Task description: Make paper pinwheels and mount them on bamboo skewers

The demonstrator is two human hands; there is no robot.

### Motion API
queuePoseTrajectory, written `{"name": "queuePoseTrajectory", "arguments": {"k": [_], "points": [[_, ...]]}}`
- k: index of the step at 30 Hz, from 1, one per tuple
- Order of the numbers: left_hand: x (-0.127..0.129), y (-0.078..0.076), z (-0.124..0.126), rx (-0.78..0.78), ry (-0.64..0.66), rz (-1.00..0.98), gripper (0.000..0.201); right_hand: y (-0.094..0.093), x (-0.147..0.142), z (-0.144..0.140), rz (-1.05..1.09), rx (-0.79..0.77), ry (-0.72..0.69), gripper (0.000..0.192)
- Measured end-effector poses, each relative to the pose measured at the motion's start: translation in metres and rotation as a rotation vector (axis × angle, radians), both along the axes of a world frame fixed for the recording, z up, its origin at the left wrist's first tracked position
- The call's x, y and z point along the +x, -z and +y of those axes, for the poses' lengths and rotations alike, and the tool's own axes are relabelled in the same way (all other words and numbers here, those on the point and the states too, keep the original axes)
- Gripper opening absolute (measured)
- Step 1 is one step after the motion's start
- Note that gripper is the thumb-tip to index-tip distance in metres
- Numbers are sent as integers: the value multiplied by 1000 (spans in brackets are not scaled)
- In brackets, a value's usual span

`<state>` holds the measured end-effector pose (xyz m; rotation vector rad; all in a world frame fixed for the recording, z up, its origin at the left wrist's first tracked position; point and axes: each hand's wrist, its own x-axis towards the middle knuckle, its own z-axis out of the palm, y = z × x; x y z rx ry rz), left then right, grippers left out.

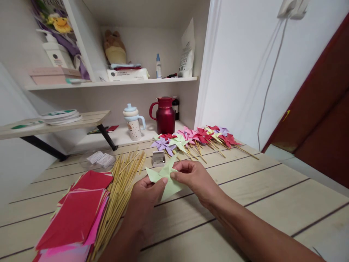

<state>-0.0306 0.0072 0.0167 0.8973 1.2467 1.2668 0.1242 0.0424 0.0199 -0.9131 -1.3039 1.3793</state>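
Both hands are holding a pale green paper piece (166, 179) above the bench (272, 203): left hand (145, 198) and right hand (192, 177) fingers are pinching it, apparently at its folded centre. Bamboo sticks (120, 196) are lying just left.

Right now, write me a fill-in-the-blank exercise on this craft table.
1. Both hands, left hand and right hand, hold a folded sheet of ____ paper.
2. The bamboo sticks lie directly right of the stack of ____ paper squares.
3. The finished pinwheels lie in front of a dark red ____.

Missing words: green; red; jug
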Motion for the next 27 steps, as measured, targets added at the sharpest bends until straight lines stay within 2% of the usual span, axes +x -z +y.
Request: {"name": "queuePoseTrajectory", "arguments": {"k": [6, 10, 12, 16, 21, 23, 25, 27], "points": [[1, -2, -2, -36, -27, -32, 29, 1, 0, 2, 19, 17, 14, 18], [-1, -4, -3, -28, -19, -193, 21, -3, 2, 1, 47, 38, 44, 30], [-6, -6, -2, -42, -55, -257, 20, -3, 4, 1, 20, 76, 79, 34], [-20, -8, 4, -75, -188, -338, 17, 2, 6, 3, -55, 275, 151, 34], [-28, -10, 7, -99, -219, -452, 20, 10, 3, 2, -380, 655, 223, 27], [-28, -11, 6, -112, -217, -495, 21, 14, 1, 3, -429, 722, 232, 24], [-26, -12, 5, -125, -206, -544, 19, 18, 0, 6, -377, 662, 253, 24], [-25, -13, 4, -124, -193, -571, 16, 22, -1, 10, -272, 508, 271, 23]]}}
